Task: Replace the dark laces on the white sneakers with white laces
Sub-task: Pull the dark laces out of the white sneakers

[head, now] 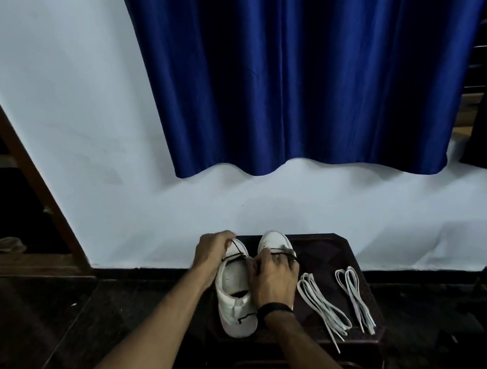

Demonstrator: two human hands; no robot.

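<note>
Two white sneakers [236,293], dark laces [238,253] half-loosened.
Left hand [212,252] pinches a lace; right hand [272,279] hides its grip.

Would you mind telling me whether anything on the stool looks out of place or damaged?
Nothing stands out. Both white sneakers sit side by side, dark laces partly in; the left hand and right hand work at them. Two white lace bundles lie tidily to the right on the stool.
</note>
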